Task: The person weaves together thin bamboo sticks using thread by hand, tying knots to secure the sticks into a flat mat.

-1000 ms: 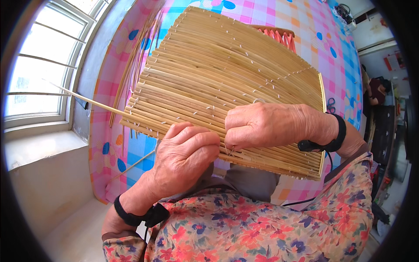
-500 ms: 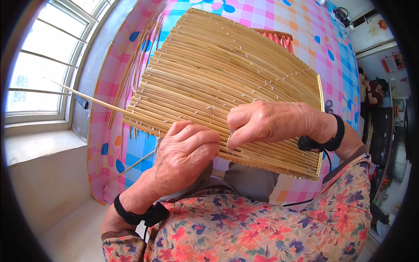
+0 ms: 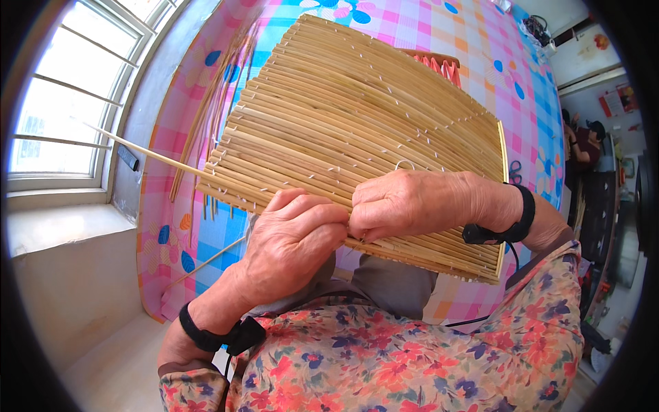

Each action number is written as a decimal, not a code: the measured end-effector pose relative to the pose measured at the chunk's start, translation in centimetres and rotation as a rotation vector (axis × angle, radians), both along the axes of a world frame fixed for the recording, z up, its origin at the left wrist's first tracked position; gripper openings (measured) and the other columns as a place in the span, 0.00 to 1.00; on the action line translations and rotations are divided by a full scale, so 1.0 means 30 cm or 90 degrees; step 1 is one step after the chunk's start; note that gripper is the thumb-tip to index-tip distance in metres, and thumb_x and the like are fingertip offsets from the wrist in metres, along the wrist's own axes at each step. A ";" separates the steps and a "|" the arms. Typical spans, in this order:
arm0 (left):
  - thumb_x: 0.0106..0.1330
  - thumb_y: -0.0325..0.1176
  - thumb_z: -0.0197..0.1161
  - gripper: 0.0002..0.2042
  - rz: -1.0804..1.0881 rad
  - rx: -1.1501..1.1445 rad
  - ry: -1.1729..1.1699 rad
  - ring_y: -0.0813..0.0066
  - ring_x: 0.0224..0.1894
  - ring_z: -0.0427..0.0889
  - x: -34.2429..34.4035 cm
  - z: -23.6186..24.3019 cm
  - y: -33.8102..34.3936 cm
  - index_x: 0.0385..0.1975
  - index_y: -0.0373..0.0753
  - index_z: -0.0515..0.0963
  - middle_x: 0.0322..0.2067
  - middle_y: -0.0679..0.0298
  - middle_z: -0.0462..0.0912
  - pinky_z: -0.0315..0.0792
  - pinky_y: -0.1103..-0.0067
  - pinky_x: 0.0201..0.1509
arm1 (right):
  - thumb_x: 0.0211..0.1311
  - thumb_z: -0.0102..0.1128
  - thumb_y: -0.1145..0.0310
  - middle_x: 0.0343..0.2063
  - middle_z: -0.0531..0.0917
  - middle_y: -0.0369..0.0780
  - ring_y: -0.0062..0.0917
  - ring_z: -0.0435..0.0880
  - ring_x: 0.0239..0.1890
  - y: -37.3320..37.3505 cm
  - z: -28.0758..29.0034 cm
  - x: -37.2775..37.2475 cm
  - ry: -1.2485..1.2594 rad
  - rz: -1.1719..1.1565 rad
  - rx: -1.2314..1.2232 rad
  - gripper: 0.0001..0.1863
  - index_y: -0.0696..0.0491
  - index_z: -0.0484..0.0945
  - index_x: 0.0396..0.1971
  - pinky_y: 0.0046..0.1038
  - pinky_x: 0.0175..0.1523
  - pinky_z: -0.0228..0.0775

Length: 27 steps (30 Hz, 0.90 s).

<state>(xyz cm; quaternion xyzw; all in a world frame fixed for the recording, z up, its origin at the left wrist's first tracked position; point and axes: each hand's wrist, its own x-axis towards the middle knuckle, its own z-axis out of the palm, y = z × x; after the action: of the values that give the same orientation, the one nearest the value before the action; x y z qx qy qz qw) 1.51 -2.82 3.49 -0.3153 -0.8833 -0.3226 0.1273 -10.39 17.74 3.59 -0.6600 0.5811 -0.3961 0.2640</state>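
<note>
A large mat of pale plant stalks (image 3: 357,103), laid side by side and stitched with rows of white thread, slopes across my lap. My left hand (image 3: 292,240) is closed over its near edge, fingers on top. A longer thin stalk (image 3: 161,159) lies along that edge and sticks out past the mat to the left. Close beside it, my right hand (image 3: 405,206) is pinched at the same edge, its fingertips against the stalks. A loop of pale thread (image 3: 405,163) shows just above the right hand; the pinched tips hide its end.
A bed or table under a checked, flowered cloth (image 3: 473,41) spreads beyond the mat. Loose thin stalks (image 3: 206,103) lie at left, near the barred window (image 3: 68,89). Dark scissors (image 3: 515,172) lie right of the mat. A person in dark clothes (image 3: 587,147) appears far right.
My right hand has shifted slightly left and its fingertips have closed down at the edge beside my left hand. The thread loop above it shows more. My left hand stays put.
</note>
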 end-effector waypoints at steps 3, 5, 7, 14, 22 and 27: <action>0.50 0.28 0.64 0.08 -0.001 0.013 -0.003 0.67 0.42 0.80 0.004 -0.002 -0.004 0.31 0.39 0.77 0.38 0.65 0.81 0.70 0.71 0.49 | 0.58 0.62 0.72 0.28 0.74 0.40 0.35 0.78 0.33 0.017 0.012 -0.013 0.099 -0.053 -0.041 0.04 0.53 0.75 0.30 0.32 0.38 0.74; 0.52 0.27 0.68 0.09 -0.006 0.009 -0.012 0.65 0.41 0.81 -0.002 -0.005 -0.007 0.33 0.40 0.78 0.38 0.65 0.81 0.71 0.70 0.48 | 0.58 0.62 0.71 0.28 0.74 0.40 0.34 0.78 0.33 0.061 0.016 -0.031 0.141 -0.074 -0.014 0.04 0.53 0.75 0.30 0.32 0.38 0.74; 0.52 0.27 0.68 0.09 -0.007 0.008 -0.014 0.65 0.41 0.81 -0.007 -0.011 -0.010 0.33 0.40 0.78 0.38 0.65 0.81 0.70 0.69 0.48 | 0.60 0.62 0.69 0.27 0.73 0.40 0.34 0.78 0.33 0.086 0.007 -0.030 0.153 -0.088 0.035 0.05 0.52 0.76 0.30 0.33 0.36 0.73; 0.52 0.27 0.68 0.09 -0.006 0.013 -0.022 0.65 0.42 0.80 -0.032 -0.030 -0.005 0.33 0.40 0.77 0.38 0.65 0.81 0.70 0.69 0.48 | 0.58 0.57 0.71 0.25 0.71 0.40 0.34 0.77 0.32 0.079 -0.031 -0.033 0.197 -0.099 -0.021 0.03 0.53 0.74 0.29 0.32 0.36 0.72; 0.52 0.28 0.66 0.08 0.000 0.027 -0.008 0.66 0.42 0.80 -0.052 -0.035 0.001 0.31 0.41 0.78 0.37 0.66 0.81 0.70 0.70 0.49 | 0.54 0.57 0.69 0.27 0.73 0.37 0.29 0.77 0.32 0.032 0.006 0.032 0.416 -0.160 -0.112 0.05 0.54 0.73 0.27 0.31 0.38 0.72; 0.52 0.27 0.68 0.08 0.001 0.037 -0.002 0.67 0.41 0.80 -0.061 -0.050 -0.004 0.32 0.41 0.78 0.38 0.67 0.81 0.70 0.70 0.47 | 0.49 0.61 0.70 0.28 0.74 0.35 0.24 0.78 0.32 0.031 0.036 0.132 0.586 -0.186 -0.138 0.07 0.54 0.78 0.29 0.26 0.37 0.71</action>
<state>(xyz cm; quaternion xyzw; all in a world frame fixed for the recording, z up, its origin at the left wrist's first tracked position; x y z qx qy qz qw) -0.33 -2.93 2.00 -0.3104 -0.8740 -0.3485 0.1353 -6.44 18.66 4.66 -0.7018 0.6793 -0.1548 -0.1485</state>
